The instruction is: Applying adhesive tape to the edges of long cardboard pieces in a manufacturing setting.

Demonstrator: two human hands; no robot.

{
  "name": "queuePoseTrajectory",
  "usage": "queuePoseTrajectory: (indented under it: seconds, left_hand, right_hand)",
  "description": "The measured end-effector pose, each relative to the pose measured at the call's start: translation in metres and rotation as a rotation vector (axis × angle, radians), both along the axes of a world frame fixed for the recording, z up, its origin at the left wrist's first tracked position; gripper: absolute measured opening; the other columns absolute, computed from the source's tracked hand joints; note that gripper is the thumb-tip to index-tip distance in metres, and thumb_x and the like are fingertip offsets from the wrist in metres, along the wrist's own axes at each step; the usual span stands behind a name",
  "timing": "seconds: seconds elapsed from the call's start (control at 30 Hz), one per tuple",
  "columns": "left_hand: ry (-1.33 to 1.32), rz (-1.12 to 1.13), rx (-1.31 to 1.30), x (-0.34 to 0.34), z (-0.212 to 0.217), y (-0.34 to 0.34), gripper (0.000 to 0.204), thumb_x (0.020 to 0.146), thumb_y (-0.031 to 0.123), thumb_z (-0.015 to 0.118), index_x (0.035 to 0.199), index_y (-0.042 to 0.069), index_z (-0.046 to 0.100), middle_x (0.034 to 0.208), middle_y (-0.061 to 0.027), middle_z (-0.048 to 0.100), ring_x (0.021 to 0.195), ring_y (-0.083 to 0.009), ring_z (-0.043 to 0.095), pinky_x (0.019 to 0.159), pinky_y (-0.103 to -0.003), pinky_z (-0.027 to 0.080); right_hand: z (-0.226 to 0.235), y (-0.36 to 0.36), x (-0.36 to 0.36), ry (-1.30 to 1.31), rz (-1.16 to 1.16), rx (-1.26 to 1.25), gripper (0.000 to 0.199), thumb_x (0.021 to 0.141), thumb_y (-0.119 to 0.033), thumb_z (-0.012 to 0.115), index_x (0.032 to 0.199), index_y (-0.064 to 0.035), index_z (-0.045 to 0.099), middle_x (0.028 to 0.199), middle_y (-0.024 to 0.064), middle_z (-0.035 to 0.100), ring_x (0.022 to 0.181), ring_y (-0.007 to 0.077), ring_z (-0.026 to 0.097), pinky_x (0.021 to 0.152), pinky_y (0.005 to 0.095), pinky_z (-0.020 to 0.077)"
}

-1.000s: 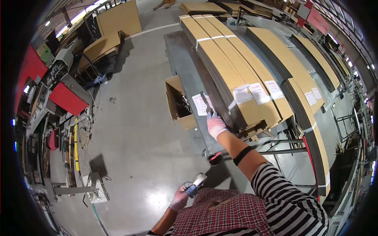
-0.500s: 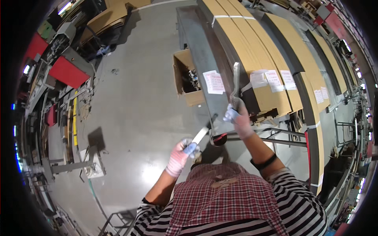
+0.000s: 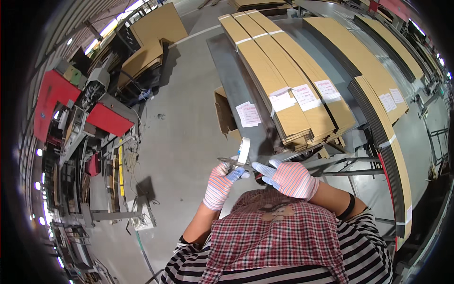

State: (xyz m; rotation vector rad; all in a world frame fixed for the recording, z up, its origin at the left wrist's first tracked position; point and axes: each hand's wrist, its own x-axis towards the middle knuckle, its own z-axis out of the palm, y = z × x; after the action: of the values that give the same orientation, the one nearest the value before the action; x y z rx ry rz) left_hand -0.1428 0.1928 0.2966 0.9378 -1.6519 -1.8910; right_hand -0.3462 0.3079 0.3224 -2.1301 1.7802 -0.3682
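Observation:
My left hand (image 3: 221, 183), in a striped knit glove with blue fingertips, is closed round a white roll (image 3: 244, 150) that looks like tape, held up nearly edge-on. A thin dark strip-like piece (image 3: 229, 161) juts out across the top of the same hand; its kind cannot be made out. Close by on the right is my right hand (image 3: 294, 180), gloved alike. Its fingers are stretched out and apart, pointing left, with the tips near the dark piece's right end. Whether they touch it is unclear.
Strapped stacks of long brown cardboard (image 3: 279, 66) with paper labels lie ahead right. Beside them, a grey bench (image 3: 227, 71) bears a label sheet (image 3: 248, 114). An open carton (image 3: 224, 111) stands at its left. Red-panelled machinery (image 3: 109, 119) is on the left.
My right hand has come down and toward my left hand; the long pale piece that stood up from it no longer shows there. The white roll is now more upright. The view has shifted.

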Motion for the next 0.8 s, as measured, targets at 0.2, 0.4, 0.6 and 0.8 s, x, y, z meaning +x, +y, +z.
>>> queuePoseTrajectory:
  seconds: [0.2, 0.4, 0.6, 0.8]
  left_hand:
    - [0.003, 0.099, 0.102, -0.005, -0.004, 0.005, 0.015, 0.091, 0.008, 0.057, 0.102, -0.001, 0.061, 0.091, -0.0078, 0.067, 0.075, -0.013, 0.063, 0.075, -0.028, 0.053]
    - [0.002, 0.116, 0.036, 0.0, -0.006, 0.006, 0.016, 0.091, 0.009, 0.058, 0.102, -0.001, 0.062, 0.09, -0.007, 0.067, 0.072, -0.0121, 0.062, 0.071, -0.027, 0.053]
    - [0.026, 0.102, 0.039, 0.011, 0.014, 0.014, 0.025, 0.091, 0.011, 0.057, 0.111, -0.002, 0.062, 0.09, -0.0071, 0.068, 0.071, -0.0107, 0.062, 0.069, -0.025, 0.052]
    - [0.099, 0.151, 0.077, 0.015, -0.006, 0.009, 0.021, 0.091, 0.01, 0.058, 0.108, -0.002, 0.062, 0.09, -0.0062, 0.067, 0.07, -0.0107, 0.062, 0.069, -0.025, 0.052]
  right_hand:
    - [0.0, 0.001, -0.009, 0.05, 0.01, -0.034, 0.052, 0.094, -0.026, 0.046, 0.144, -0.0238, 0.032, 0.105, 0.0246, 0.058, 0.067, 0.0333, 0.064, 0.055, 0.0428, 0.052]
    - [-0.001, -0.004, -0.006, 0.032, 0.04, 0.011, 0.057, 0.09, -0.02, 0.05, 0.144, -0.022, 0.032, 0.103, 0.0238, 0.058, 0.07, 0.0326, 0.064, 0.057, 0.0408, 0.052]
    - [-0.019, -0.019, -0.031, 0.092, -0.247, -0.191, 0.051, 0.093, -0.028, 0.049, 0.142, -0.0202, 0.035, 0.104, 0.0262, 0.059, 0.071, 0.0333, 0.064, 0.061, 0.0401, 0.0533]
    - [-0.004, -0.011, 0.013, 0.118, 0.061, -0.046, 0.051, 0.093, -0.027, 0.048, 0.142, -0.0252, 0.035, 0.1, 0.0215, 0.059, 0.069, 0.0315, 0.064, 0.055, 0.0411, 0.0522]
